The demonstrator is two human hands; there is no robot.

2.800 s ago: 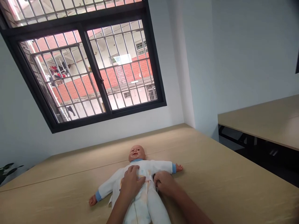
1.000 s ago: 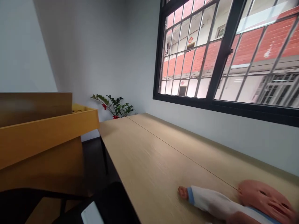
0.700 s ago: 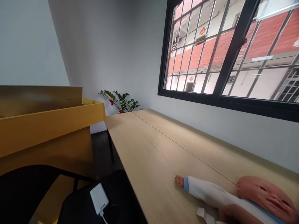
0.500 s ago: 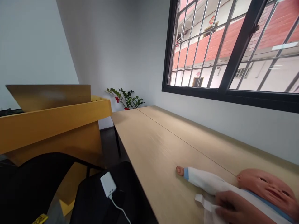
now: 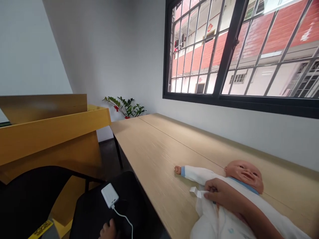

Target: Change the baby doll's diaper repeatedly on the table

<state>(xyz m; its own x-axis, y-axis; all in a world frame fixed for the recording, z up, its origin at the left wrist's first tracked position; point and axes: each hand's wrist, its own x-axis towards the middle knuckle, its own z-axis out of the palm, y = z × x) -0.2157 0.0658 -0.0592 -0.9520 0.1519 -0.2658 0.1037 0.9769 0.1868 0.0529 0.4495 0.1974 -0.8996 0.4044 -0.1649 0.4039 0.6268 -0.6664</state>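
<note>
A baby doll (image 5: 243, 176) lies on its back on the table, dressed in white clothing with blue trim. Across its chest reaches my right hand (image 5: 218, 192), thumb and fingers pinched on the edge of the white garment (image 5: 208, 212). A short white strip (image 5: 194, 191) sticks out beside those fingertips. The doll's outstretched arm (image 5: 195, 172) points left over the tabletop. My left hand (image 5: 108, 229) shows at the bottom edge, above the black chair, its fingers loosely bent with nothing visible in them; the rest of it is cut off.
A white power bank (image 5: 110, 195) with a cable lies on the black chair seat (image 5: 87, 212). The wooden table (image 5: 149, 152) runs back to the wall below a barred window (image 5: 199, 49). At left stands a yellow wooden desk (image 5: 54, 126); a plant (image 5: 127, 106) is behind.
The view has shifted right, bringing more of the doll into sight. My left hand has appeared at the bottom. My right hand stays at the doll's chest by the white strip.
</note>
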